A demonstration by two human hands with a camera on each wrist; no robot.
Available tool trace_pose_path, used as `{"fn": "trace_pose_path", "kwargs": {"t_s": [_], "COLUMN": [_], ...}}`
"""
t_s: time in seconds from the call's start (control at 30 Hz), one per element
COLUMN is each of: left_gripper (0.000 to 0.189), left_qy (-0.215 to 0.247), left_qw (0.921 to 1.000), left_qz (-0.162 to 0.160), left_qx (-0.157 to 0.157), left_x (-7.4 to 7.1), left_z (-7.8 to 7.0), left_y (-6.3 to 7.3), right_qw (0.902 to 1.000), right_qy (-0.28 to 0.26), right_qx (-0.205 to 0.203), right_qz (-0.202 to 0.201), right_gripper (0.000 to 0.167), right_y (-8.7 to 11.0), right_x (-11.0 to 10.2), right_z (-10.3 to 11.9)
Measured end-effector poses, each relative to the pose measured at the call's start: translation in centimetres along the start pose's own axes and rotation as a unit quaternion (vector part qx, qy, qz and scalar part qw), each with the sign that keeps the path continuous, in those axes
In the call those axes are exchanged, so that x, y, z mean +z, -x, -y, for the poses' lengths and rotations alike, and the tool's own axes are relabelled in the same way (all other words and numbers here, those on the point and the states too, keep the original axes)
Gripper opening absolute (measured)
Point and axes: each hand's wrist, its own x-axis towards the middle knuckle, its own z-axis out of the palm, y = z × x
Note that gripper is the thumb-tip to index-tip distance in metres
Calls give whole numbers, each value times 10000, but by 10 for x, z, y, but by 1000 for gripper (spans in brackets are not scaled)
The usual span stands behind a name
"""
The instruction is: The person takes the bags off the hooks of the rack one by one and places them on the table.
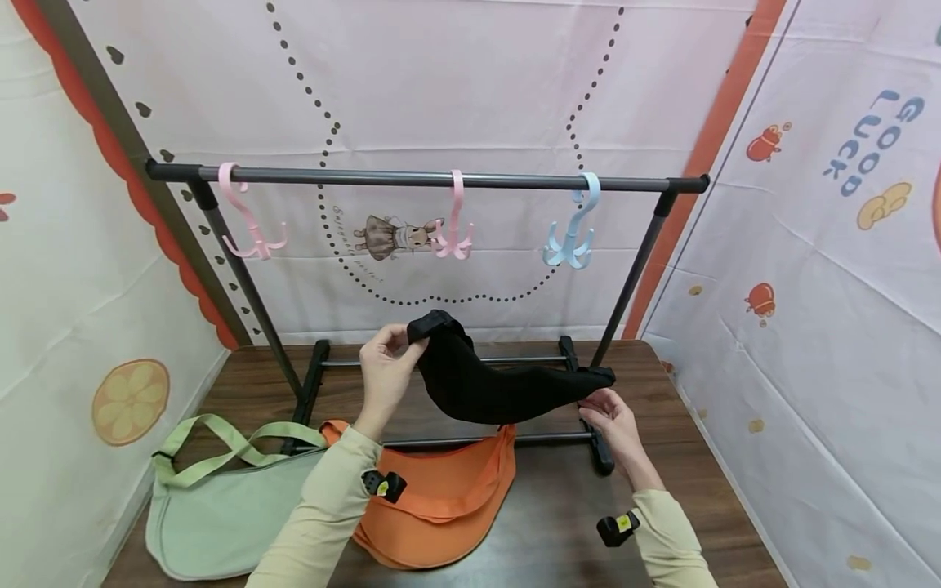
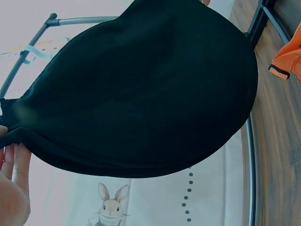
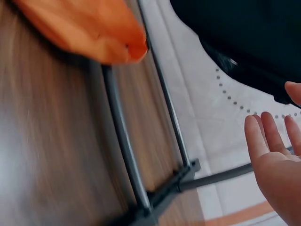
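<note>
A black cloth bag (image 1: 488,388) hangs stretched between both hands, in front of and below the rack's top bar. My left hand (image 1: 385,371) pinches its raised left end between thumb and fingers. At the lower right end, my right hand (image 1: 616,420) holds the bag's tip; in the right wrist view the thumb meets the black fabric while other fingers spread away from it. The bag's broad rounded body (image 2: 150,94) fills much of the left wrist view. Below lie an orange bag (image 1: 441,523) and, left of it, a light green bag (image 1: 220,514) with its strap looped upward.
A black metal rack (image 1: 353,175) stands on the wooden table (image 1: 559,523). From its top bar hang a pink hook (image 1: 250,220) at left, another pink hook (image 1: 456,220) in the middle and a light blue hook (image 1: 572,233) at right. Printed cloth walls surround the table.
</note>
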Motion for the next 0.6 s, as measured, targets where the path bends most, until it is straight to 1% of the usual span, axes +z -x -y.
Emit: {"fn": "trace_pose_path", "kwargs": {"t_s": [0.03, 0.07, 0.17, 0.23, 0.3, 0.37, 0.47, 0.6], "left_gripper": [8, 8, 9, 9, 10, 10, 11, 10], "left_qy": [14, 38, 58, 67, 55, 20, -56, -58], "left_qw": [10000, 10000, 9999, 9999, 9997, 9995, 9992, 9992], "left_qz": [-43, -74, -118, -129, -156, -185, -189, -85], "left_qx": [-7, -12, -30, -81, -157, -262, -352, -397], "left_x": [-1, -2, -5, -6, -8, -9, -11, -12], "left_z": [-1, -1, -2, -2, -1, 1, 2, 5], "left_y": [0, 0, 0, 0, 1, 2, 3, 7], "right_qw": [9994, 9991, 9966, 9942, 9924, 9918, 9922, 9918], "right_qy": [135, 40, -418, -706, -895, -961, -926, -934], "right_qx": [245, 357, 594, 670, 658, 616, 541, 423], "right_qz": [-190, -247, -400, -466, -526, -569, -632, -765], "right_gripper": [31, 29, 24, 21, 19, 19, 19, 17], "right_y": [1, 0, -2, -3, -4, -4, -4, -3], "right_x": [7, 10, 19, 23, 26, 28, 29, 27], "right_z": [5, 6, 7, 9, 9, 10, 11, 16]}}
